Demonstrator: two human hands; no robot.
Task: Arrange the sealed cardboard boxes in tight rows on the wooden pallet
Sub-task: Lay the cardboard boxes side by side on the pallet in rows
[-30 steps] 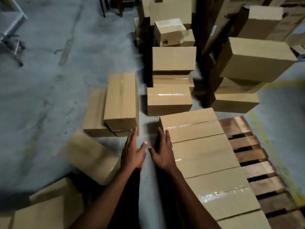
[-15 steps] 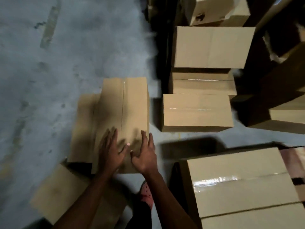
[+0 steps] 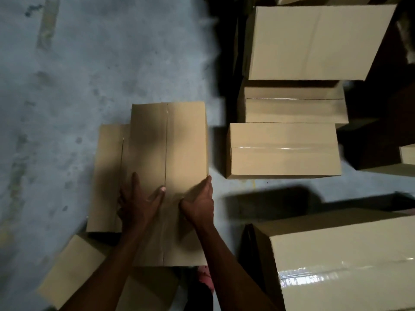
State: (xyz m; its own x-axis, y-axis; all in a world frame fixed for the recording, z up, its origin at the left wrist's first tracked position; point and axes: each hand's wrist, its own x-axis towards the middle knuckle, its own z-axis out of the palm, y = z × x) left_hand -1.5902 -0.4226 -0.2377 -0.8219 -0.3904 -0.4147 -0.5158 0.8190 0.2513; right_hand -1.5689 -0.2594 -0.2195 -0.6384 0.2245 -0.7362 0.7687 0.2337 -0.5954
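Note:
A sealed cardboard box (image 3: pixel 179 140) with a taped seam down its top lies lengthwise in front of me, on top of a flatter box (image 3: pixel 105 176). My left hand (image 3: pixel 139 203) rests on its top near the left edge, fingers curled over that side. On the right edge, my right hand (image 3: pixel 198 204) grips the box's side. At the lower right is a big taped box (image 3: pixel 348 261). The wooden pallet is out of sight.
Another box (image 3: pixel 67 272) lies tilted on the concrete floor (image 3: pixel 78 75) at lower left. To the right stands a single taped box (image 3: pixel 283 149), with a stack of boxes (image 3: pixel 314 41) behind it. A strip of bare floor (image 3: pixel 269 189) separates these from the big taped box.
My view has dropped from the pallet row to the loose boxes on the floor. Both hands went from open in the air to gripping the middle box, which now sits closer to me.

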